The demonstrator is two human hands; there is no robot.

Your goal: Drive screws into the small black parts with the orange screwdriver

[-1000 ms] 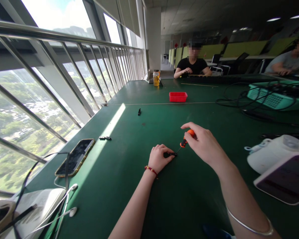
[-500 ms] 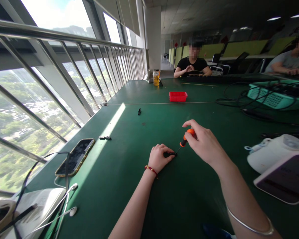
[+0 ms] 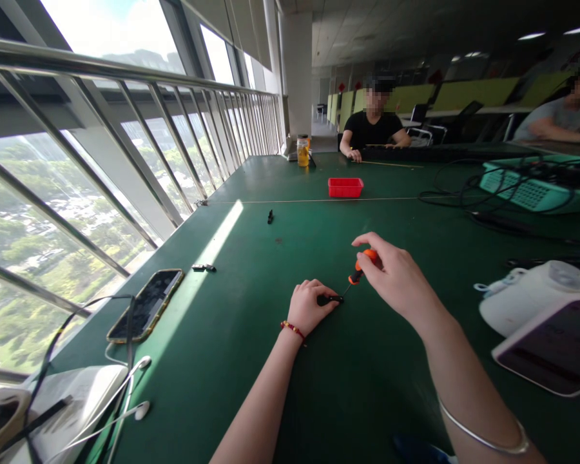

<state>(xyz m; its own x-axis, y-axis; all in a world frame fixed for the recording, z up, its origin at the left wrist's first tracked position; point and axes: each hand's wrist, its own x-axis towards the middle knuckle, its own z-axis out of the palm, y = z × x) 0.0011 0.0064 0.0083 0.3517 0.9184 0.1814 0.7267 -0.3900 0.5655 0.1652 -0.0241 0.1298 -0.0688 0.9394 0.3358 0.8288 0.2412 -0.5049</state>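
On the tabletop (image 3: pixel 367 380), screwdriver (image 3: pixel 355 277) pointing at black part (image 3: pixel 337 299)

Left hand (image 3: pixel 310 307) is pinching the black part, right hand (image 3: pixel 397 280) clasping the screwdriver. An unreadable screen (image 3: pixel 555 351) is standing at right, a red tray (image 3: pixel 345 192) beyond.

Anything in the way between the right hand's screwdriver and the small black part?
Nothing visible does. The right hand holds the screwdriver with its shaft angled down toward the exposed end of the black part; the left hand grips that part without crossing the shaft. Tip contact is too small to confirm.
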